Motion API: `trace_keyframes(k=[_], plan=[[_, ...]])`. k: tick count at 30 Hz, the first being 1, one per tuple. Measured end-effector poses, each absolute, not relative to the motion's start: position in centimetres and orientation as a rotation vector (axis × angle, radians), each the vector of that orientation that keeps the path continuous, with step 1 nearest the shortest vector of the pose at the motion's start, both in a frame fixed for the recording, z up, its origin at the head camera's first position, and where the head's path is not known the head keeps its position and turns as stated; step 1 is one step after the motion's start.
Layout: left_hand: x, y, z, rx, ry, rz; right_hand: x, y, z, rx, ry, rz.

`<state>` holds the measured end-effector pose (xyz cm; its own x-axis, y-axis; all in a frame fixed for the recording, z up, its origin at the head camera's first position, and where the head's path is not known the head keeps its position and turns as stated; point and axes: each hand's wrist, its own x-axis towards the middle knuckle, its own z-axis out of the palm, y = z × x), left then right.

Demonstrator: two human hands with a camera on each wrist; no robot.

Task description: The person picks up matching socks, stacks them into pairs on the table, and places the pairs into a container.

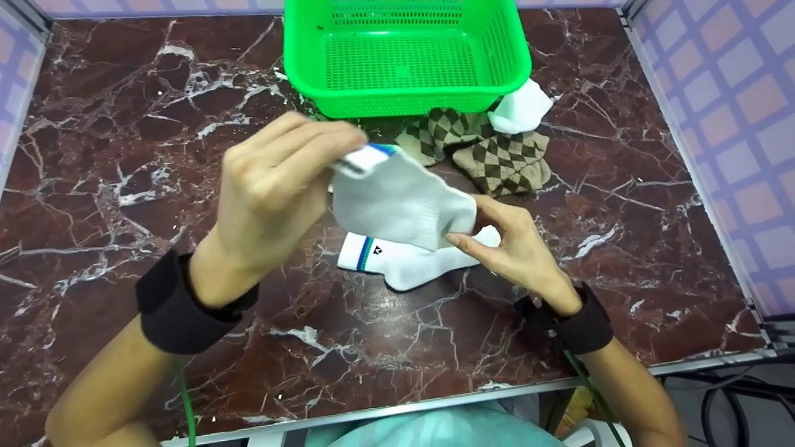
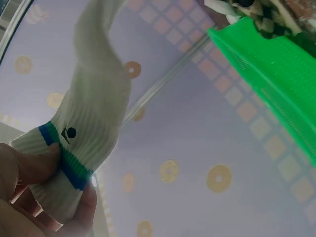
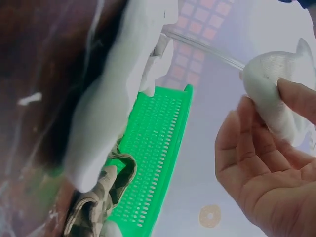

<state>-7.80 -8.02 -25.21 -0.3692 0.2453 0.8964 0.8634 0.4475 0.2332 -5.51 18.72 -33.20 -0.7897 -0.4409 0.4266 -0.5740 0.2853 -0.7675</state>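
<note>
A white sock (image 1: 397, 198) is stretched above the table between both hands. At its cuff, which has a blue and green band, my left hand (image 1: 279, 167) grips it between thumb and fingers; the left wrist view shows this striped cuff (image 2: 66, 153) and a small dark logo. My right hand (image 1: 518, 245) pinches the toe end, with the thumb on the near side. In the right wrist view the bunched toe (image 3: 274, 89) sits between thumb and fingers. Beneath the held sock lies a matching white sock (image 1: 416, 264), flat on the table, its striped cuff to the left.
A green plastic basket (image 1: 404, 102) with slotted walls stands at the back of the marbled table (image 1: 155, 205). In front of it lie brown checkered socks (image 1: 503, 161) and a bunched white cloth piece (image 1: 525, 108). Patterned panels (image 1: 726, 93) border the table's sides and back.
</note>
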Motion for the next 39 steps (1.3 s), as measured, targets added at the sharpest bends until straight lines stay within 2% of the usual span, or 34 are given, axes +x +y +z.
trace_keyframes(k=[9,19,28,39], plan=[[-6.1,-10.6,-29.0,-0.836,-2.008,-1.077,-4.4,19.3,-33.7,0.998,-2.346,1.565],[-5.6,-9.9,-31.3,-0.868,-2.116,-1.211,-3.1,21.3,-32.4,0.965,-2.307,1.532],[-5.7,-9.1,-33.3,-0.875,-2.347,-1.267,-4.0,24.5,-33.5,0.74,-2.409,1.522],[-6.1,-8.3,-36.4,-0.745,-2.683,-1.415,-6.0,24.3,-33.2,0.607,-2.62,1.439]])
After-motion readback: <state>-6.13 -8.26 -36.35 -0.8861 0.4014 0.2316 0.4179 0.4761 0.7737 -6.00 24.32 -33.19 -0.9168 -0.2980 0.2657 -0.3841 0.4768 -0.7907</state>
